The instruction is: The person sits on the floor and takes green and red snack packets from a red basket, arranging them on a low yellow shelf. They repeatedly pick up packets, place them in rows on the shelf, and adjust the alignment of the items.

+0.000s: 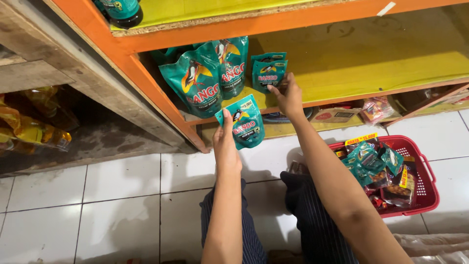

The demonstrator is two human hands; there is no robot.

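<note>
Two hands are stocking teal pouches: the left hand (225,142) grips a pouch (245,122) before the shelf (371,73); the right hand (289,98) pinches a small pouch (268,71) standing there. Placing the held pouch upright seems due.

- 2 large teal pouches (207,78) stand on the yellow shelf (371,68)
- small teal sachets (268,72) upright just right of them
- a teal sachet (245,122) in the left hand (225,142)
- mixed packets (378,168) fill the red basket (430,190)
</note>
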